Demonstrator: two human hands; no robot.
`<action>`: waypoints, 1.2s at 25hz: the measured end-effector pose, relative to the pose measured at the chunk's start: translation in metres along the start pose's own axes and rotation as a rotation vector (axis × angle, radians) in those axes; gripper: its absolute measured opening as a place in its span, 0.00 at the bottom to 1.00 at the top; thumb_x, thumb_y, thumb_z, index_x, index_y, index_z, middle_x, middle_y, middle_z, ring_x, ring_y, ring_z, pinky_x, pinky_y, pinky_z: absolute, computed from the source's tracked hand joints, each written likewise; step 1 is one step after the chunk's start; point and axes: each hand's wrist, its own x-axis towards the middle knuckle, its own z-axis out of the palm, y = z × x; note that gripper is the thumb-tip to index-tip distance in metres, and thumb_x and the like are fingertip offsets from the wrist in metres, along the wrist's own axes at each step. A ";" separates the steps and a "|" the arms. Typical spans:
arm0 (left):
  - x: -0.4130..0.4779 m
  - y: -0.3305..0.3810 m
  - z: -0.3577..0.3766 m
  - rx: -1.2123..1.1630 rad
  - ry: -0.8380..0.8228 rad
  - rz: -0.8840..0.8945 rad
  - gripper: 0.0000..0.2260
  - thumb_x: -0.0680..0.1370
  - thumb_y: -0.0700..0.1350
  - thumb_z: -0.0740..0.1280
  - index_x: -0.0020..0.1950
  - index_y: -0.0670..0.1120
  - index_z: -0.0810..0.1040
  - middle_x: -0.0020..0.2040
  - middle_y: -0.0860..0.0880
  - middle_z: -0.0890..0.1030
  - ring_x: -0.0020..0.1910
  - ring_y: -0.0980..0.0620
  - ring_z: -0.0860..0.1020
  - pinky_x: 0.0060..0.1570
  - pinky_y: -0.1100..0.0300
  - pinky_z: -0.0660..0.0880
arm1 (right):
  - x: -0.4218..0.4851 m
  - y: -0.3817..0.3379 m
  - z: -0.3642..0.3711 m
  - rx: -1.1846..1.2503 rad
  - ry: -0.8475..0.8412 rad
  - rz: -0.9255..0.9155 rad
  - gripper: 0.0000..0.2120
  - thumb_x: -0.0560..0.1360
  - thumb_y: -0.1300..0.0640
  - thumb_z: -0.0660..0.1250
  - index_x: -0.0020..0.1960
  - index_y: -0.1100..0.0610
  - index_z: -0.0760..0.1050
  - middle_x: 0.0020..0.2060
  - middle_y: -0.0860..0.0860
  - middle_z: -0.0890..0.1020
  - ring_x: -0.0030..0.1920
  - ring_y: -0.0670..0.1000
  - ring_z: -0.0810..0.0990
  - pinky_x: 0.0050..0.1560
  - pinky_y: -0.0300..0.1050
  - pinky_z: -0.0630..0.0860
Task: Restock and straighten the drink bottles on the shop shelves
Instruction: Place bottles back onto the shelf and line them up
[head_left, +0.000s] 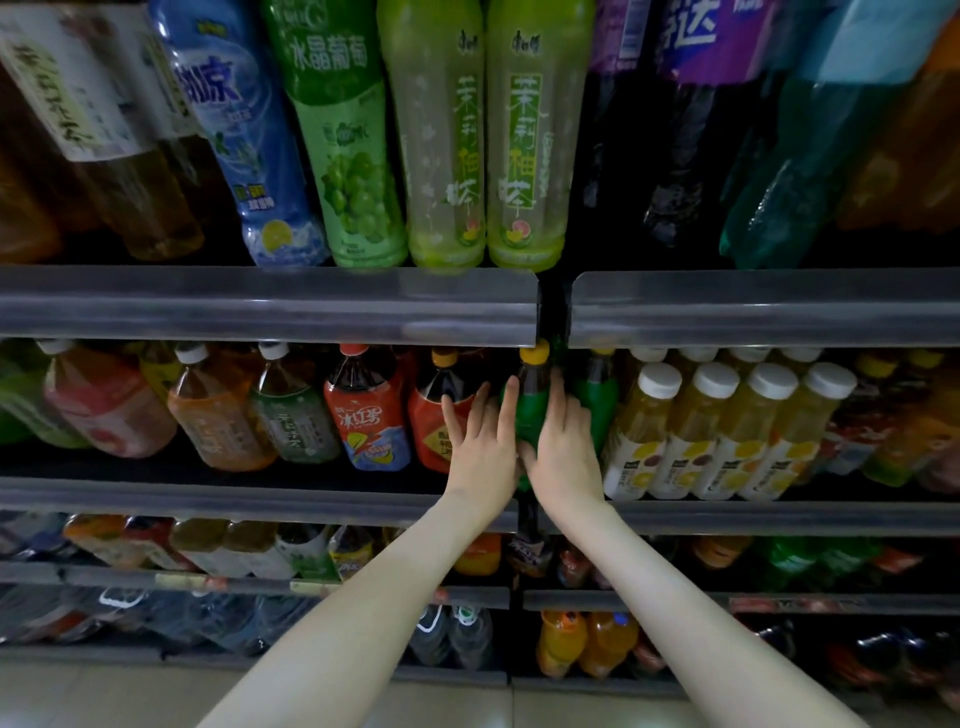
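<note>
The dark plastic bottle with green label and yellow cap (532, 410) stands on the middle shelf (260, 499). The left hand (480, 452) and right hand (563, 452) flank it, pressing its sides with nearly straight fingers. A red-labelled bottle (423, 421) stands just left of it.

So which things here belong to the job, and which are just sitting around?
In the job: green-labelled plastic bottle with yellow cap, left hand, right hand, both touching it.
Just there: white-capped yellow juice bottles, tall pale-green tea bottles above.
</note>
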 end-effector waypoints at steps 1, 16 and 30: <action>0.000 0.000 0.001 0.022 -0.004 -0.008 0.48 0.59 0.40 0.79 0.73 0.38 0.57 0.60 0.37 0.77 0.64 0.38 0.73 0.61 0.29 0.51 | -0.002 0.001 0.003 -0.009 0.019 -0.009 0.46 0.67 0.57 0.76 0.76 0.63 0.53 0.59 0.61 0.74 0.56 0.60 0.74 0.59 0.54 0.73; -0.185 -0.126 -0.036 -0.030 -0.077 -0.296 0.28 0.75 0.49 0.57 0.75 0.46 0.59 0.72 0.42 0.67 0.72 0.44 0.65 0.69 0.40 0.57 | -0.105 -0.097 0.099 0.134 -0.281 -0.366 0.21 0.73 0.62 0.69 0.65 0.63 0.70 0.57 0.59 0.77 0.56 0.60 0.75 0.56 0.56 0.76; -0.527 -0.405 -0.120 -0.074 -0.264 -1.063 0.32 0.63 0.41 0.72 0.65 0.42 0.67 0.60 0.39 0.78 0.56 0.41 0.79 0.52 0.51 0.77 | -0.248 -0.416 0.333 -0.034 -1.191 -0.516 0.22 0.81 0.57 0.58 0.73 0.58 0.60 0.68 0.56 0.69 0.69 0.54 0.66 0.67 0.43 0.63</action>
